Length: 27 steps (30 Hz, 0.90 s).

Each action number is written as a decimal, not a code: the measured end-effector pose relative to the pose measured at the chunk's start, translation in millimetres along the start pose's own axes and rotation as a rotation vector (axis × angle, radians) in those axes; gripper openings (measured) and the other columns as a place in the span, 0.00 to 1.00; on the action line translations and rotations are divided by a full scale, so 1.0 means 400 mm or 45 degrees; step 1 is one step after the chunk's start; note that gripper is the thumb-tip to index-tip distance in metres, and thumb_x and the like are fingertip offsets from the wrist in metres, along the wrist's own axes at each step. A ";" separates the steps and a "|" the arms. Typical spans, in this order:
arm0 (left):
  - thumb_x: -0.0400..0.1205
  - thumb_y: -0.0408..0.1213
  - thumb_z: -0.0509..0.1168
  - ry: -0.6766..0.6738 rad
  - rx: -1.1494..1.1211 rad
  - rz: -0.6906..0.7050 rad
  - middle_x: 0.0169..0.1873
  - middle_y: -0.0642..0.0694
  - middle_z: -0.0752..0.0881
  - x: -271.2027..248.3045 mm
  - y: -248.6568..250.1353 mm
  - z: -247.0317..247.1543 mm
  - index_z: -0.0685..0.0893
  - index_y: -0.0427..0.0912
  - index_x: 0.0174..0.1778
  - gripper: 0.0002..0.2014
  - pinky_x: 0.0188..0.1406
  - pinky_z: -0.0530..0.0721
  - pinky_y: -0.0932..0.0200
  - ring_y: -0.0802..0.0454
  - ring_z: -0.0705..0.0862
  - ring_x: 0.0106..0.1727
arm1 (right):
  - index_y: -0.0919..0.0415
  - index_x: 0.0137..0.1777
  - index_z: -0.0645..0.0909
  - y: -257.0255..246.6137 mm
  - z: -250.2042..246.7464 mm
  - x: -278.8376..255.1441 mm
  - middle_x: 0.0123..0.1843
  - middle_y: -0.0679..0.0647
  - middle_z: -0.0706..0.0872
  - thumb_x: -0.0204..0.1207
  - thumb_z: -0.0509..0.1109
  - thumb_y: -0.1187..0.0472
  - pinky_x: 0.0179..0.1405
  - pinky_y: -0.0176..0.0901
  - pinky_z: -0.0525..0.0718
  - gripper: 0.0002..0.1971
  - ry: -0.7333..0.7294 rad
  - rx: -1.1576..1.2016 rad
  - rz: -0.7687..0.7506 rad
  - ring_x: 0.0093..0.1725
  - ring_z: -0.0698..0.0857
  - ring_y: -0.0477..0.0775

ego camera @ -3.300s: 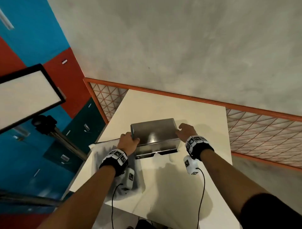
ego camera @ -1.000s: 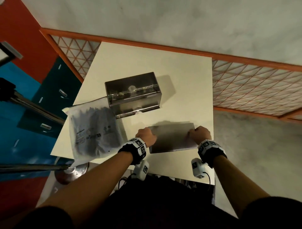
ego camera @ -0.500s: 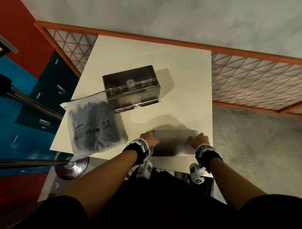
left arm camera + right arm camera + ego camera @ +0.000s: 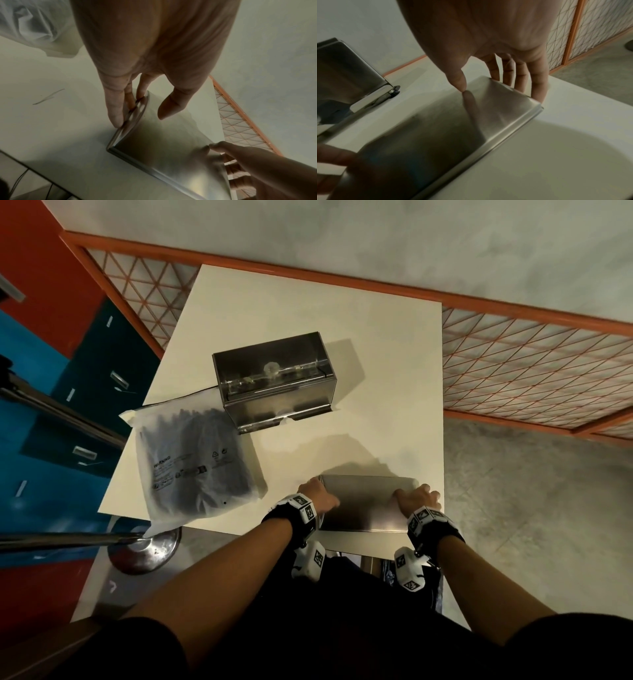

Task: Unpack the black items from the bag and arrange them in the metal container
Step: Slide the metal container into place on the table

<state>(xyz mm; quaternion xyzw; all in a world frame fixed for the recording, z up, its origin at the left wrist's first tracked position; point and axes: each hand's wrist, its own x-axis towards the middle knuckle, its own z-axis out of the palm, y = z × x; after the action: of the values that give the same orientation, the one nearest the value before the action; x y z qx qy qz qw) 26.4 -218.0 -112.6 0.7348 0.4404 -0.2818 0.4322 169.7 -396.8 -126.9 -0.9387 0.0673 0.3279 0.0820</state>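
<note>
An open metal container [image 4: 274, 381] stands mid-table on the white table [image 4: 308, 302]; it shows again in the right wrist view as the container [image 4: 351, 74]. To its left lies a frosted plastic bag [image 4: 198, 460] of black items, sealed and flat. Near the table's front right corner both hands hold the flat metal lid [image 4: 363, 505]. My left hand [image 4: 317, 496] grips its left edge, fingers along the side and thumb over the top of the lid [image 4: 163, 148]. My right hand [image 4: 416, 498] pinches the right end, thumb on the lid [image 4: 436, 135].
A stand with a round metal base [image 4: 144, 546] sits on the floor below the table's left front corner. An orange-framed mesh fence [image 4: 531, 364] runs behind and right of the table. Blue and red cabinets [image 4: 68, 405] are at the left.
Both hands lifted the lid off the container and brought it toward me to the table's front right. In the last second it moved slightly nearer the front edge.
</note>
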 end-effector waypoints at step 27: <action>0.76 0.43 0.70 -0.090 0.026 0.112 0.58 0.37 0.88 -0.029 -0.003 -0.019 0.82 0.39 0.66 0.23 0.43 0.84 0.56 0.39 0.87 0.55 | 0.67 0.76 0.65 0.008 -0.029 -0.047 0.76 0.69 0.65 0.77 0.66 0.48 0.70 0.65 0.73 0.33 0.037 0.012 0.048 0.75 0.67 0.72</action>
<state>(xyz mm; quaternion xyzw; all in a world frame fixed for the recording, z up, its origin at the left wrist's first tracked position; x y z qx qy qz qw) 20.2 -215.8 -100.4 0.7474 0.3891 -0.2929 0.4518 161.6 -400.9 -106.7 -0.9416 0.0876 0.3153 0.0793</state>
